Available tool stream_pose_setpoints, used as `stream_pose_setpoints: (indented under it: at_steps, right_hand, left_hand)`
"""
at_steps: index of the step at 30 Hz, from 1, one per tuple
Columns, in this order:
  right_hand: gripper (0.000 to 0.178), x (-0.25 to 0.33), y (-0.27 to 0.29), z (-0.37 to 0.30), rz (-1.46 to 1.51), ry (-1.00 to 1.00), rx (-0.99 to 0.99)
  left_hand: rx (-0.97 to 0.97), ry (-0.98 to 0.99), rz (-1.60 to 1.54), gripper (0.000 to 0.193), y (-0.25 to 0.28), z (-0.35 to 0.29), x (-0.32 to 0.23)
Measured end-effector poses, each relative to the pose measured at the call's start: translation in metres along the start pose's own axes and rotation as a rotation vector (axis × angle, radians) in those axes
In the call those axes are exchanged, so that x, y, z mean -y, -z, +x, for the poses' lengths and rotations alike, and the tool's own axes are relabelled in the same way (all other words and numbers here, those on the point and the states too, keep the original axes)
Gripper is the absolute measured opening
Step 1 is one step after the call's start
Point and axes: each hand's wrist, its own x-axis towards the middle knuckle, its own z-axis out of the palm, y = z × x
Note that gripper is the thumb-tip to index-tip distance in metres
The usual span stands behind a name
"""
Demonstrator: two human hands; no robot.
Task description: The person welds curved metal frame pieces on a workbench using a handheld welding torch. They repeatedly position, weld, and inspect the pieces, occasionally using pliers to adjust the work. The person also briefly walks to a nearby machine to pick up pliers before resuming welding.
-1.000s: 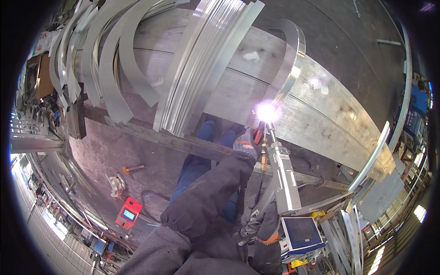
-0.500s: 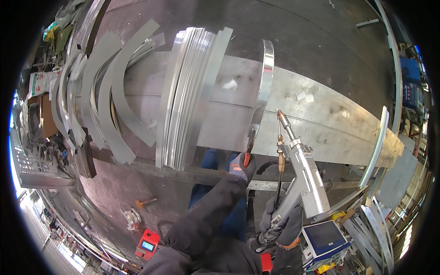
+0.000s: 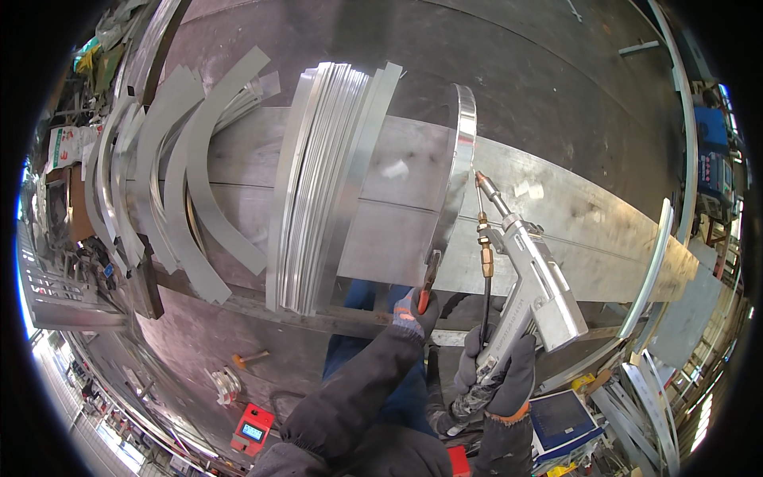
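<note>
My left hand (image 3: 415, 313), in a grey and orange glove, is closed around red-handled clamping pliers (image 3: 431, 280). Their jaws grip the near end of a narrow, curved, shiny metal strip (image 3: 462, 147), which stands on the flat metal plate (image 3: 389, 230). In my right hand (image 3: 515, 380), dark-gloved, is a silver handheld welding gun (image 3: 534, 282), tilted up and to the left. Its copper nozzle (image 3: 486, 184) and the thin wire guide tube (image 3: 480, 203) beside it point at the strip's right side. Whether the tip touches the strip, I cannot tell.
Left of the strip lies a stack of long metal strips (image 3: 322, 191), with flat curved pieces (image 3: 199, 167) farther left. Another curved strip (image 3: 648, 270) rests at the plate's right end. Below are a hammer (image 3: 251, 358), a red device (image 3: 253, 429) and a blue-topped box (image 3: 564, 421).
The gun has moved up and its nozzle is closer to the strip's right side. My left hand keeps its hold on the pliers. The whole bench sits slightly lower in view.
</note>
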Motion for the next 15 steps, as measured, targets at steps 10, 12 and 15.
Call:
stream_pose_setpoints:
  at_steps: [10,12,15]
  right_hand:
    - [0.075,0.011,-0.017,0.010,0.125,0.091,0.042]
    - [0.075,0.012,-0.017,0.011,0.134,0.084,0.026]
    - [0.074,0.012,-0.017,0.012,0.136,0.074,0.012]
  left_hand:
    - [0.018,0.050,0.047,0.019,0.008,-0.004,-0.013]
    - [0.020,0.049,0.041,0.019,0.009,-0.004,-0.015]
    - [0.018,0.055,0.019,0.019,0.010,-0.005,-0.016]
